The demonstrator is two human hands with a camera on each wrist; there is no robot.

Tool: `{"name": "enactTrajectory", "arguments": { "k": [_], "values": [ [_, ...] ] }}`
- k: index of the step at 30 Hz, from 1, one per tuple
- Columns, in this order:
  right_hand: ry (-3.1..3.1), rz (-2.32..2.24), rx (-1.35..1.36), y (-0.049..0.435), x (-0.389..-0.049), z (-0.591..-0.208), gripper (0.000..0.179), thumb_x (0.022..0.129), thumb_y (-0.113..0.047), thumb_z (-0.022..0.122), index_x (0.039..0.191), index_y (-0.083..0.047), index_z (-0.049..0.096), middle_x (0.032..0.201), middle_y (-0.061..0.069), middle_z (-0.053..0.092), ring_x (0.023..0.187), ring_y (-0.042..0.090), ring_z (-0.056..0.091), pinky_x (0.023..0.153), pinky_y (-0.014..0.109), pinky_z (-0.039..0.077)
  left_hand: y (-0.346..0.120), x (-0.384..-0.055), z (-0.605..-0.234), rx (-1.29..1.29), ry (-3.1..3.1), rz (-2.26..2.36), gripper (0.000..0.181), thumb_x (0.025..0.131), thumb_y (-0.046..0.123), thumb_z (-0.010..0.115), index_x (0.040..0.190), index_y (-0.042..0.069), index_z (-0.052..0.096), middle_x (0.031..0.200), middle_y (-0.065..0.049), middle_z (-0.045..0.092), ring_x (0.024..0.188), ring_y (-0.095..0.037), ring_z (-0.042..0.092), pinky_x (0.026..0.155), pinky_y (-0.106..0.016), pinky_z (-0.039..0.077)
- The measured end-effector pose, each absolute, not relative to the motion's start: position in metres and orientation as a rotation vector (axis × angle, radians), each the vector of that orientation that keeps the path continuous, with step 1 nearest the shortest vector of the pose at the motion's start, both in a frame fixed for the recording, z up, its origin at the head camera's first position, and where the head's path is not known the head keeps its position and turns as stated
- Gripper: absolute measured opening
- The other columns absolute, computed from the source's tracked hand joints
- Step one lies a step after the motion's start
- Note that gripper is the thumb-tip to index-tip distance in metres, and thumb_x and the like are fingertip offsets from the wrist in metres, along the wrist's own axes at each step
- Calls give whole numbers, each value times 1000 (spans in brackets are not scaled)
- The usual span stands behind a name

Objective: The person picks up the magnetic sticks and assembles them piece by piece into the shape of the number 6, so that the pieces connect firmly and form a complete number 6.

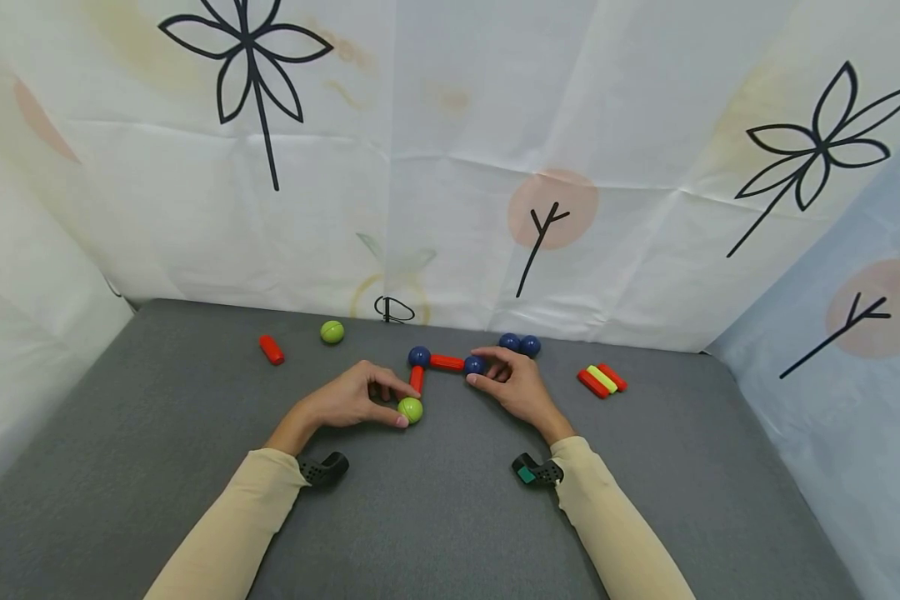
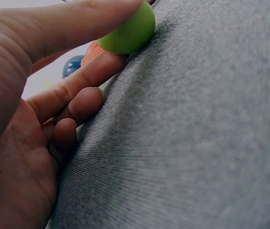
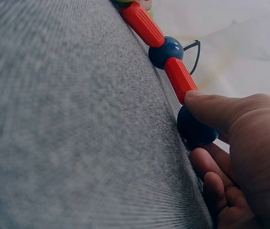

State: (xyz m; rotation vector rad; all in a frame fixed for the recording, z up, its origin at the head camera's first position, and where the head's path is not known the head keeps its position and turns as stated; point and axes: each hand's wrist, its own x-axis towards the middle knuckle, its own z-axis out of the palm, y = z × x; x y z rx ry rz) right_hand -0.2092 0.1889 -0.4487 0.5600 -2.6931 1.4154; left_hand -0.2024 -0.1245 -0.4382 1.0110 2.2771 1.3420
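My left hand [image 1: 360, 395] pinches a green ball [image 1: 410, 409] between thumb and fingers; the ball sits at the near end of a red ribbed rod [image 1: 417, 379]. That rod meets a blue ball [image 1: 419, 357] at the corner of an L shape. From the corner a second red rod [image 1: 447, 362] runs right to another blue ball [image 1: 474, 365]. My right hand [image 1: 521, 390] pinches this end ball [image 3: 196, 126], its thumb also at the rod's end in the right wrist view. The left wrist view shows the thumb over the green ball [image 2: 134, 32].
A loose red rod [image 1: 272, 350] and a green ball [image 1: 332, 332] lie at the back left. Two blue balls [image 1: 520, 344] sit behind my right hand. Red and yellow rods [image 1: 602, 380] lie side by side at right. A patterned cloth [image 1: 450, 167] hangs behind the grey table [image 1: 435, 517].
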Motion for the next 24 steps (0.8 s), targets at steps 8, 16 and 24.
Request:
{"name": "enactTrajectory", "arguments": {
  "k": [8,16,24],
  "values": [
    [-2690,1413,560,189,-209,-449,38,89,-19,81,125,-10,71,83,2,64,74,17,58,67,28,47,-124,-202,-438,1010,2279,1348,38,82,19,87,118,12,78,101,6,71,87,-18,59,77,-29,48],
    [-2704,1406,547,188,-209,-448,38,89,-19,81,125,-11,71,83,3,64,74,17,57,67,28,46,-124,-203,-440,1012,2289,1329,38,82,21,87,119,14,77,100,6,70,87,-18,58,77,-29,47],
    [-2701,1409,546,187,-208,-445,40,88,-19,82,125,-10,71,83,3,63,75,17,57,67,28,46,-124,-203,-440,1009,2300,1311,39,82,22,87,119,15,77,98,7,69,87,-18,57,77,-30,46]
  ]
}}
